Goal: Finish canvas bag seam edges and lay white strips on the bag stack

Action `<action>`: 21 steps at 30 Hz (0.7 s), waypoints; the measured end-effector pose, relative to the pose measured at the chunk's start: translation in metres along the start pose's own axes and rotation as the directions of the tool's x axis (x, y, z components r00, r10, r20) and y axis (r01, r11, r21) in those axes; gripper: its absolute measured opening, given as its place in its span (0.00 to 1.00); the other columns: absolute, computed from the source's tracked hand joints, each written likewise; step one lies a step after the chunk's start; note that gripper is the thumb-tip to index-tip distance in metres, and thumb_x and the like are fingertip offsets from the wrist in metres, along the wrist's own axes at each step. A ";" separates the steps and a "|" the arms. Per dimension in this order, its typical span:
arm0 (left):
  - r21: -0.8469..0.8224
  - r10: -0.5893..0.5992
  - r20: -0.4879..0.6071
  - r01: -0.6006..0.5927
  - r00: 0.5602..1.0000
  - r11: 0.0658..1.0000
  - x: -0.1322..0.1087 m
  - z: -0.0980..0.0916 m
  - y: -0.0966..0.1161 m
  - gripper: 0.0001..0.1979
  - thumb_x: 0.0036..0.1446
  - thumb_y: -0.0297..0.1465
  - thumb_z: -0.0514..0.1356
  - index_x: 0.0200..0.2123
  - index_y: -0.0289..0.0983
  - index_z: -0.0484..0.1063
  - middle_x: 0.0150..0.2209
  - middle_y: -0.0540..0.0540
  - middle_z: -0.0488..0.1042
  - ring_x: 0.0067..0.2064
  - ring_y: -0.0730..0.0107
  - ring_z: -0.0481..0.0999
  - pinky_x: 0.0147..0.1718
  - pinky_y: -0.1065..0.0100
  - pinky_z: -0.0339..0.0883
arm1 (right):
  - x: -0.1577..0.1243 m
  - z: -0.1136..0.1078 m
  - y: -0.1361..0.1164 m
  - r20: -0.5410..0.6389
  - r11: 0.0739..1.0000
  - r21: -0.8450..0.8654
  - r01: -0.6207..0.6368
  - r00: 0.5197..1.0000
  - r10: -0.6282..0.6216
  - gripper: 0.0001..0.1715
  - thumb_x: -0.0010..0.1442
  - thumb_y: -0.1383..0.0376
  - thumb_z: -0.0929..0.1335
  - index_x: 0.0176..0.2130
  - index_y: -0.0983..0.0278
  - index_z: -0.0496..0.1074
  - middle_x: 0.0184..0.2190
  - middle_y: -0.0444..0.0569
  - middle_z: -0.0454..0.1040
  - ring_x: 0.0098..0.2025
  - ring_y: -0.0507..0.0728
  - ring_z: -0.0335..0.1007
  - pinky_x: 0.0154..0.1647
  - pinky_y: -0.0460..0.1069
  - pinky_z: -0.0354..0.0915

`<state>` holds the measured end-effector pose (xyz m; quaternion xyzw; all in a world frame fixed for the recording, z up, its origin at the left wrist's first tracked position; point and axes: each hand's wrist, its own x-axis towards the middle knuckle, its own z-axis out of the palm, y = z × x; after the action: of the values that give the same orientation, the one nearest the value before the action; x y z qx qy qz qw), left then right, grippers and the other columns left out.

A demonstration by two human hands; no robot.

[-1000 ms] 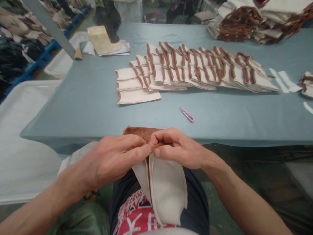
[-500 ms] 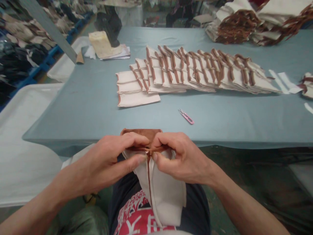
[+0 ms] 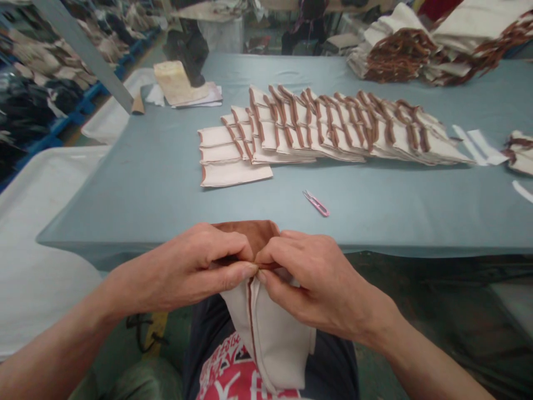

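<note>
A cream fabric piece (image 3: 272,333) with brown trim hangs over my lap, just below the near edge of the blue-grey table (image 3: 158,189). My left hand (image 3: 195,272) pinches its top edge from the left, fingers closed on the brown trim. Facing it, my right hand (image 3: 316,283) pinches the same edge from the right. The thumbs of both hands meet at the brown seam in the middle. A brown flap of the piece shows above my fingers.
A long row of several overlapping cream pieces (image 3: 333,133) with brown trim lies across the table. Small pink thread snips (image 3: 316,203) lie in front of them. Heaps of similar pieces (image 3: 400,53) sit at the back right. A white surface (image 3: 37,233) stands left.
My hands have closed together over the top edge, hiding the opening that showed half a second ago. The view has tilted slightly downward.
</note>
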<state>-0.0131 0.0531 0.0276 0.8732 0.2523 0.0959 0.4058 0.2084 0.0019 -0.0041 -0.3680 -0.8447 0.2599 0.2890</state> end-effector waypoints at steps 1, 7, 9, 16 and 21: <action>0.023 0.015 -0.010 -0.014 1.000 1.000 -0.001 0.002 0.000 0.12 0.67 0.25 0.56 0.28 0.37 0.68 0.23 0.58 0.64 0.25 0.80 0.64 0.26 0.75 0.55 | -0.001 -0.001 -0.001 0.013 1.000 0.017 -0.003 1.000 0.003 0.09 0.67 0.70 0.64 0.35 0.66 0.72 0.29 0.47 0.75 0.32 0.54 0.68 0.34 0.49 0.57; 0.142 0.092 -0.274 -0.054 0.957 0.988 -0.005 0.025 0.004 0.13 0.59 0.20 0.56 0.24 0.38 0.60 0.22 0.58 0.57 0.23 0.78 0.56 0.24 0.69 0.48 | 0.004 -0.005 0.006 0.069 0.931 0.345 -0.115 0.993 0.097 0.08 0.67 0.67 0.67 0.33 0.64 0.70 0.28 0.43 0.70 0.31 0.52 0.64 0.35 0.48 0.57; 0.009 0.048 -0.367 -0.048 0.929 0.999 -0.003 0.035 0.007 0.14 0.57 0.20 0.56 0.23 0.38 0.58 0.21 0.58 0.55 0.22 0.79 0.54 0.22 0.71 0.48 | 0.008 0.003 0.014 0.118 0.790 0.589 -0.171 0.985 0.126 0.17 0.68 0.59 0.69 0.30 0.63 0.67 0.25 0.39 0.64 0.26 0.49 0.57 0.30 0.46 0.54; -0.647 -0.259 -0.542 -0.200 0.799 0.736 0.013 0.071 0.015 0.23 0.65 0.40 0.62 0.22 0.39 0.57 0.19 0.56 0.55 0.21 0.77 0.55 0.19 0.72 0.53 | 0.010 0.038 0.020 0.127 0.338 0.919 -0.203 0.964 0.232 0.33 0.58 0.42 0.74 0.23 0.61 0.60 0.21 0.38 0.58 0.25 0.50 0.50 0.28 0.47 0.51; -0.709 -0.318 -0.539 -0.216 0.780 0.671 0.007 0.079 0.012 0.30 0.63 0.52 0.62 0.21 0.39 0.54 0.18 0.56 0.54 0.19 0.77 0.55 0.17 0.70 0.52 | 0.015 0.005 0.010 0.070 0.708 0.661 -0.247 0.960 0.270 0.32 0.56 0.40 0.75 0.24 0.62 0.65 0.22 0.41 0.65 0.26 0.51 0.56 0.28 0.48 0.51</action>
<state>0.0262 -0.0020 -0.0147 0.5410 0.3363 0.4599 0.6186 0.2007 0.0185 -0.0098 -0.3596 -0.6321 0.5750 0.3748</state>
